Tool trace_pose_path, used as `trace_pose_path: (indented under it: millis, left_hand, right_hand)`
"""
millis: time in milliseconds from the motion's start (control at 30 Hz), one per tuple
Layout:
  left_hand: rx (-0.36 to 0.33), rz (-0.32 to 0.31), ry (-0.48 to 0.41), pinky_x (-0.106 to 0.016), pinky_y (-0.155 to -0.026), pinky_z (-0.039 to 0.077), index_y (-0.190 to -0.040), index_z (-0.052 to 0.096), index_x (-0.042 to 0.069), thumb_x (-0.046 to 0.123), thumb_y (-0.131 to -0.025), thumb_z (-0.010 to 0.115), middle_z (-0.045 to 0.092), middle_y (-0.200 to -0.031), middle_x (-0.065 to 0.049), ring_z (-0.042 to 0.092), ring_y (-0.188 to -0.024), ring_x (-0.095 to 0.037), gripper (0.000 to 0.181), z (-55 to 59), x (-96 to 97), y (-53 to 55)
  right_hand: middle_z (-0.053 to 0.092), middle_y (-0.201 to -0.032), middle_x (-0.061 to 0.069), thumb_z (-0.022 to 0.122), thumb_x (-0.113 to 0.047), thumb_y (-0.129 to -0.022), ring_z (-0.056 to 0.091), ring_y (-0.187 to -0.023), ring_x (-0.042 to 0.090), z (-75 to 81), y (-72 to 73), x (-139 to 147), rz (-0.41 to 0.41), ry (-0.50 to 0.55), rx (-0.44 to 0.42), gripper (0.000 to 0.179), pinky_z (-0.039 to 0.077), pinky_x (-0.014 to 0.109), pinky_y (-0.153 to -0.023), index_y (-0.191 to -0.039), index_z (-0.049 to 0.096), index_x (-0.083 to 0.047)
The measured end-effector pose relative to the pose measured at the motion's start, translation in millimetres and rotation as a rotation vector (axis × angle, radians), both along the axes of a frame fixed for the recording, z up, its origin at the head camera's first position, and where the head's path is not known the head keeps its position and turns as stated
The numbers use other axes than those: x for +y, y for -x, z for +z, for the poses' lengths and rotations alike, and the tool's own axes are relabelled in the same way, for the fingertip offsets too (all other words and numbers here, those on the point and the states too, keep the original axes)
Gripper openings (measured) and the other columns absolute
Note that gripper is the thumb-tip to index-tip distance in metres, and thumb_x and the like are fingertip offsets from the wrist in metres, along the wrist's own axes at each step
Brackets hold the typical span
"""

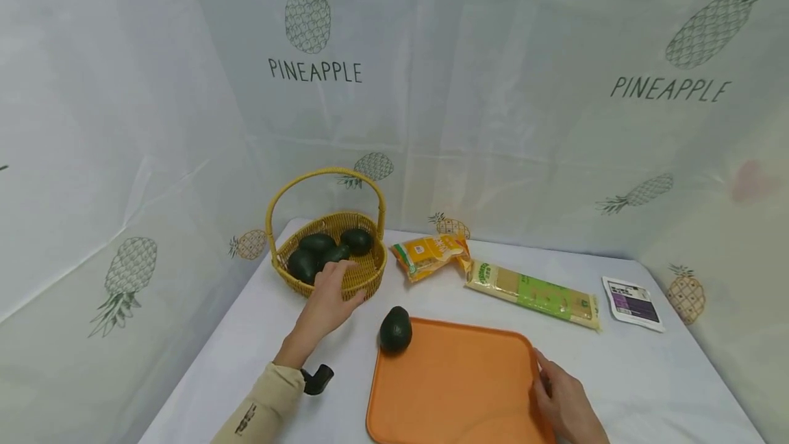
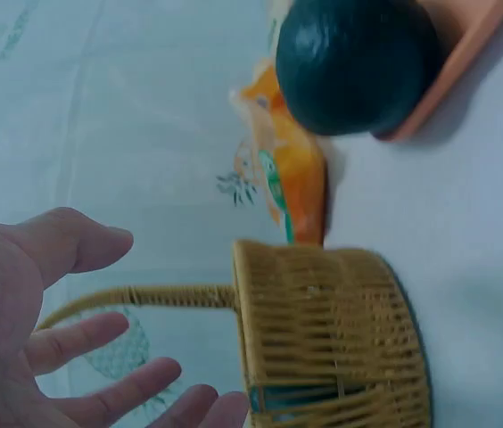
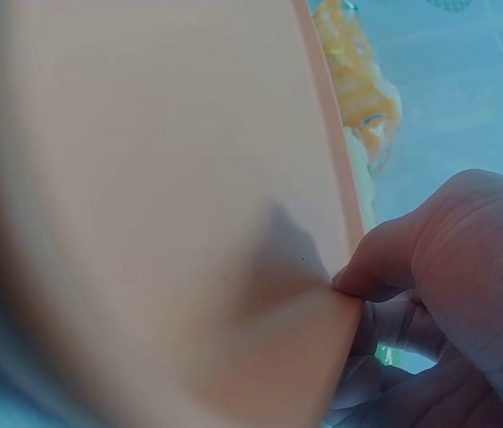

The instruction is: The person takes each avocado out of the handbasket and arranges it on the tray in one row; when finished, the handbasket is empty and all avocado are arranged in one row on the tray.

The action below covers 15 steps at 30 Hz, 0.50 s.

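Note:
My left hand (image 1: 330,298) reaches over the near rim of a yellow wicker basket (image 1: 372,277), thumb and fingers spread with nothing between them. Several dark green avocados (image 1: 317,243) lie inside that basket. One more avocado (image 1: 396,329) sits at the far left corner of an orange tray (image 1: 456,382); the left wrist view shows this avocado (image 2: 358,62) large, beyond the spread fingers. At the tray's right edge, my right hand (image 1: 564,396) pinches the rim, thumb on top and fingers curled beneath, as the right wrist view shows.
Behind the tray lie an orange bag of food (image 1: 431,255) and a long green-and-yellow packet (image 1: 533,294). A white and purple pouch (image 1: 633,303) is at the far right. The basket's tall handle (image 1: 327,170) arches above it. Pineapple-printed curtains (image 1: 493,122) close off the back and sides.

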<state>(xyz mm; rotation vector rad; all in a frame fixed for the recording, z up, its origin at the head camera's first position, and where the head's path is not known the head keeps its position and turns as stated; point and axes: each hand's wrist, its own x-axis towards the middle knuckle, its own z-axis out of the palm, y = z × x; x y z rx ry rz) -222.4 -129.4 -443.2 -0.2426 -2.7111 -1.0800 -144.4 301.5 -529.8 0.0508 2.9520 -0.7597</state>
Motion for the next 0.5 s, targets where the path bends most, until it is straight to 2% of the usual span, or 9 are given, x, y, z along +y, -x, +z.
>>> trace_pose_path:
  millis: [133,267,367,500]
  left_hand:
    - [0.014,-0.055,0.002,-0.063,-0.109,0.050,-0.145,0.059,0.007,0.018,-0.097,0.079,0.059,-0.143,-0.022,0.054,-0.131,-0.044,0.052,-0.5,-13.7,12.4]
    - [0.071,-0.194,-0.020,-0.060,-0.110,0.053,-0.149,0.056,0.008,0.019,-0.098,0.080,0.060,-0.144,-0.018,0.057,-0.135,-0.043,0.057,-0.1,-32.9,32.2]
    - [0.099,-0.275,-0.027,-0.059,-0.104,0.058,-0.151,0.055,0.009,0.020,-0.098,0.080,0.060,-0.145,-0.018,0.059,-0.134,-0.043,0.060,0.8,-49.0,47.1]
    - [0.074,-0.297,-0.016,-0.062,-0.106,0.056,-0.152,0.053,0.010,0.020,-0.099,0.080,0.060,-0.147,-0.022,0.060,-0.135,-0.043,0.060,4.0,-67.7,64.2]
  right_hand:
    - [0.056,-0.083,0.000,0.062,-0.001,-0.098,0.050,-0.075,0.015,-1.7,-1.0,-0.2,-0.006,0.005,-0.005,0.059,0.040,0.026,-0.063,-0.153,0.046,0.015]
    - [0.056,-0.083,0.000,0.062,-0.001,-0.098,0.050,-0.075,0.015,-1.8,-1.0,-1.0,-0.016,0.009,-0.003,0.059,0.040,0.026,-0.063,-0.153,0.046,0.015]
    - [0.056,-0.083,0.000,0.062,-0.002,-0.098,0.050,-0.075,0.014,-1.6,-0.6,-0.9,-0.018,0.012,-0.004,0.059,0.040,0.026,-0.063,-0.153,0.046,0.015]
    - [0.057,-0.084,0.000,0.061,-0.002,-0.098,0.051,-0.076,0.014,-0.9,1.0,-0.3,-0.027,0.022,-0.017,0.060,0.041,0.026,-0.063,-0.154,0.045,0.015]
